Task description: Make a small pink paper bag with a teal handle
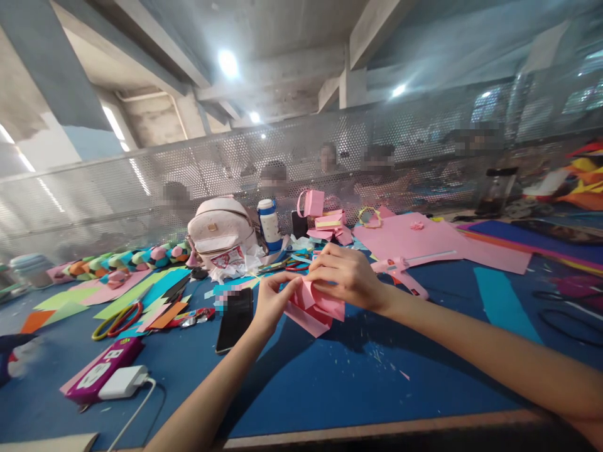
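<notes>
A folded pink paper piece (pixel 313 309) is held above the blue table, its flaps standing out at several angles. My left hand (pixel 277 300) pinches its left side between thumb and fingers. From above and the right, my right hand (pixel 346 275) closes on the same paper, its fingers bent over the upper edge. The fingertips are partly hidden behind the folds. A black phone (pixel 235 320) lies just left of my left hand. Close to my right wrist, a pink glue gun (pixel 400 276) rests on the table.
Left lie scissors (pixel 117 321), coloured paper sheets (pixel 162 290) and a purple power strip (pixel 101 371) with a white charger (pixel 123 383). Behind stand a pale backpack (pixel 223 229), a bottle (pixel 269 226) and a pink paper basket (pixel 313 204). Large pink sheets (pixel 424 242) lie right. People sit beyond the mesh screen (pixel 301 150).
</notes>
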`<state>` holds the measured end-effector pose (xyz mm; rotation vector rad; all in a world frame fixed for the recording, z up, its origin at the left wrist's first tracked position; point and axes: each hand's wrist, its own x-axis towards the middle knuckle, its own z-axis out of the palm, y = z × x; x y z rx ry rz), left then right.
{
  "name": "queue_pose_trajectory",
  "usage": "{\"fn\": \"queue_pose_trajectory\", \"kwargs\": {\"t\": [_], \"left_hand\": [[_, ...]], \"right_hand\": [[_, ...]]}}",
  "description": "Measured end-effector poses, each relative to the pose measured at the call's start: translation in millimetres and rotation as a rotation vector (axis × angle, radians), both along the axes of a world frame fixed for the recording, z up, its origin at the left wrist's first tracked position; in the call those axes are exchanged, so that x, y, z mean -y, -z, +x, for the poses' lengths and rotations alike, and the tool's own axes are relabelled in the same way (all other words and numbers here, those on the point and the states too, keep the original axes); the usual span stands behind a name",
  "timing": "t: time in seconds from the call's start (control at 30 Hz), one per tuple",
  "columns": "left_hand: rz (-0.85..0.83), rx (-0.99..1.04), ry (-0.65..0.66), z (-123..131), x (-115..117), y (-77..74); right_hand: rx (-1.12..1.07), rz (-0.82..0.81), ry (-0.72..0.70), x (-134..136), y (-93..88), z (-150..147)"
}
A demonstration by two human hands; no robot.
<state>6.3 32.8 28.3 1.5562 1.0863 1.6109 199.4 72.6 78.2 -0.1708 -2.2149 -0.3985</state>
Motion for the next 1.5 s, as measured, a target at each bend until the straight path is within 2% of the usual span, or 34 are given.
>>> {"fn": "queue_pose_trajectory", "kwargs": {"t": [0.17, 0.3, 0.6, 0.97, 1.23, 1.37, 1.5], "left_hand": [[-0.009, -0.004, 0.008, 1, 2, -2.0], [-0.011, -0.001, 0.027, 2, 3, -4.2], [-0.001, -0.024, 0.024, 0, 3, -1.4], [-0.004, -0.040, 0.089, -1, 4, -3.2], [-0.032, 0.000, 0.048, 1, 3, -2.0], [-0.004, -0.003, 0.038, 1, 4, -3.0], [0.117, -0.048, 0.020, -1, 3, -3.2]], "right_hand": [[-0.006, -0.128, -0.020, 1, -5.1, 1], [0.013, -0.129, -0.040, -1, -6.3, 3], [0.021, -0.091, 0.058, 5, -6.6, 2], [0.012, -0.099, -0.099, -5, -6.1, 3], [0.056, -0.339, 0.091, 11, -9.9, -1], [0.030, -0.254, 0.070, 12, -12.2, 0], [-0.005, -0.101, 0.033, 11, -14.5, 2]]}}
